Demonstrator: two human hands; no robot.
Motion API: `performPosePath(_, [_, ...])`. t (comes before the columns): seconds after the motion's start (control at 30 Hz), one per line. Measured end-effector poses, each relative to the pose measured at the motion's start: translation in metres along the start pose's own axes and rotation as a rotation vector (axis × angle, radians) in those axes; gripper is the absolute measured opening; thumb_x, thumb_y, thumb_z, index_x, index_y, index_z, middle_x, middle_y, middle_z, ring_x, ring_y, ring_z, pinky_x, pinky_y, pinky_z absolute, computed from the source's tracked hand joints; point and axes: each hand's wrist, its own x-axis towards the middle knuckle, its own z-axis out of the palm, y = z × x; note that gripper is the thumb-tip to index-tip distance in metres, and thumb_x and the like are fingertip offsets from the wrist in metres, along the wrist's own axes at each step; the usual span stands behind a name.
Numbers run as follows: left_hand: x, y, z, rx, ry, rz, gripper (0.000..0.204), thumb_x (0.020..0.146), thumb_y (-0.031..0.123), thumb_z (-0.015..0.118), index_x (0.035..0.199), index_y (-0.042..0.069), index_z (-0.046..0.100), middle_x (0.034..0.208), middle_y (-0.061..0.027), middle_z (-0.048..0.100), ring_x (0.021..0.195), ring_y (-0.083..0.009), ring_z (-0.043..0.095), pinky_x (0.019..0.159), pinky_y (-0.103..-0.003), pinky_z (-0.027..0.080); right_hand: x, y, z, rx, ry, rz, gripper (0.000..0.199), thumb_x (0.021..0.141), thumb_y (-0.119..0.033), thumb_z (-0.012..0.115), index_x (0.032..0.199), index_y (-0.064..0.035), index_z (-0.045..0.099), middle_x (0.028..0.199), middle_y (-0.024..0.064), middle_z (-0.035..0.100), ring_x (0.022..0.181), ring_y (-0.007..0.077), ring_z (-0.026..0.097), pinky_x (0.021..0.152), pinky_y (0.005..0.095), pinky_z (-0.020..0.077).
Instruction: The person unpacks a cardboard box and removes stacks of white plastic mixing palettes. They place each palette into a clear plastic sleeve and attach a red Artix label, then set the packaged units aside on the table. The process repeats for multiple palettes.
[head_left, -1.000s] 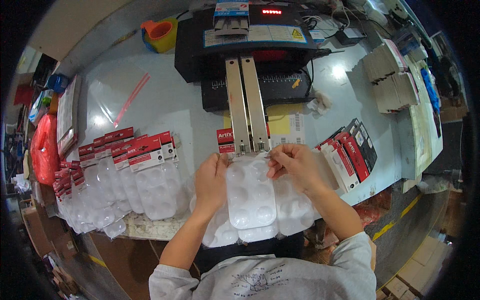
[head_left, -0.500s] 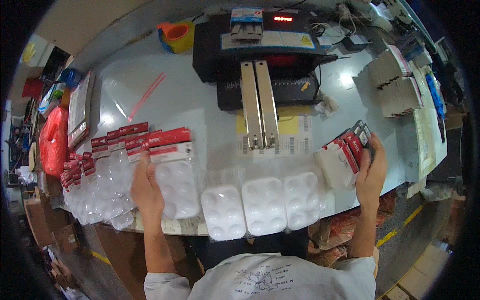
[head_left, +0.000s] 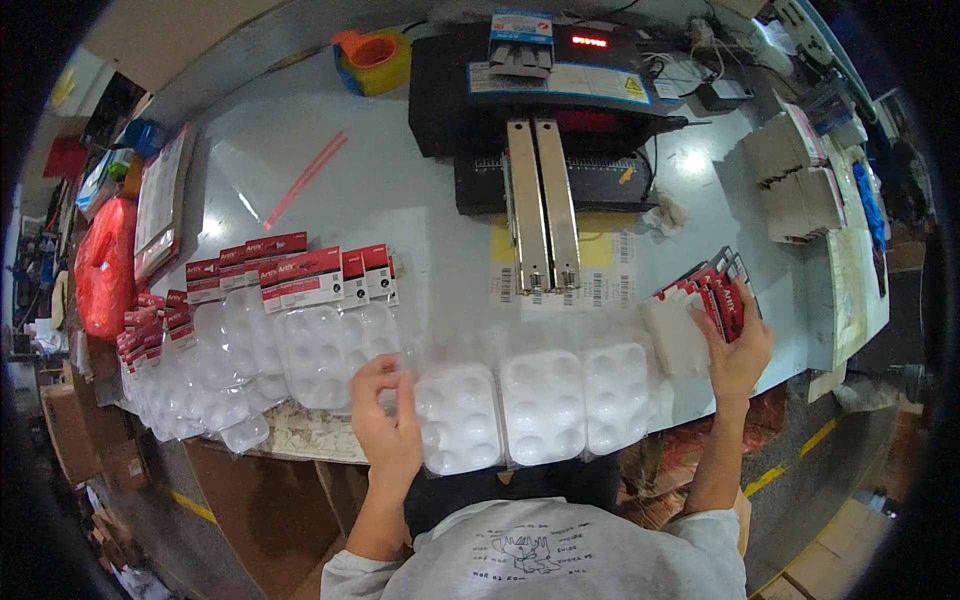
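Note:
In front of me lie three white paint palettes with round wells, a left one (head_left: 458, 420), a middle one (head_left: 543, 408) and a right one (head_left: 615, 400), each in a clear plastic bag. At the left edge of the left palette's bag is my left hand (head_left: 388, 425), fingers bent with a gap between thumb and fingertips. My right hand (head_left: 738, 350) grips a fanned stack of red, black and white header cards (head_left: 718, 300) on the table's right side. Bagged palettes with red header cards (head_left: 325, 278) overlap in a pile to the left.
A black machine (head_left: 530, 90) with two metal bars (head_left: 542, 205) stands at the back centre. Beside it are a yellow and orange tape dispenser (head_left: 372, 62) and a pink-edged plastic strip (head_left: 305, 180). Grey card stacks (head_left: 800, 190) stand far right; a red bag (head_left: 106, 270) hangs left.
My left hand has moved right, from the carded palette pile to the left bagged palette. The header cards on that palette now lie apart from my hand. My right hand stays at its card stack.

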Motion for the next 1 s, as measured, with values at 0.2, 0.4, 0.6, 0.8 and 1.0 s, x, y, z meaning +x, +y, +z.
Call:
performPosePath(0.2, [-0.016,0.046,0.008,-0.645,-0.438,-0.324,0.009,0.096,0.006,0.047,0.096,-0.002,0.050,0.097,-0.0180,0.068,0.093,-0.0183,0.064,0.084,-0.027,0.048,-0.017,-0.068,-0.044,0.806,-0.160,-0.144,0.041,0.070,-0.018,0.078,0.107,-0.0043,0.065,0.089,0.0114,0.068,0.073,0.0242,0.064,0.067,0.0285,0.0489])
performPosePath(0.4, [-0.020,0.062,0.039,-0.447,-0.563,-0.168,0.015,0.093,0.010,0.055,0.098,-0.003,0.060,0.086,-0.0082,0.070,0.080,-0.0090,0.064,0.073,-0.023,0.049,-0.009,-0.114,-0.018,0.679,-0.673,-0.388,0.028,0.075,-0.024,0.077,0.088,-0.0017,0.067,0.070,0.0131,0.064,0.055,0.0224,0.060,0.053,0.0283,0.0457])
performPosePath(0.6, [-0.020,0.059,0.043,-0.205,-0.524,-0.119,0.013,0.089,0.013,0.062,0.089,0.000,0.064,0.061,-0.0054,0.061,0.053,-0.0063,0.051,0.049,-0.024,0.040,-0.013,-0.102,-0.006,0.750,-0.760,-0.363,0.026,0.076,-0.026,0.076,0.083,-0.0026,0.067,0.063,0.0134,0.059,0.051,0.0233,0.057,0.050,0.0307,0.0437])
performPosePath(0.8, [-0.018,0.056,0.050,-0.135,-0.432,-0.006,0.015,0.090,0.014,0.061,0.089,-0.001,0.065,0.060,-0.0015,0.059,0.053,-0.0053,0.049,0.050,-0.022,0.039,-0.008,-0.091,0.007,0.798,-0.533,-0.459,0.031,0.071,-0.031,0.078,0.083,-0.0038,0.069,0.067,0.0120,0.064,0.053,0.0183,0.060,0.051,0.0289,0.0454])
performPosePath(1.0, [-0.016,0.044,0.049,-0.324,-0.242,-0.187,0.021,0.093,0.016,0.057,0.090,-0.003,0.064,0.073,0.0009,0.061,0.065,-0.0038,0.047,0.059,-0.019,0.039,-0.019,-0.059,0.005,0.985,-1.168,0.145,0.023,0.084,-0.021,0.069,0.086,0.0023,0.070,0.073,0.0061,0.067,0.061,0.0097,0.062,0.052,0.0240,0.0487])
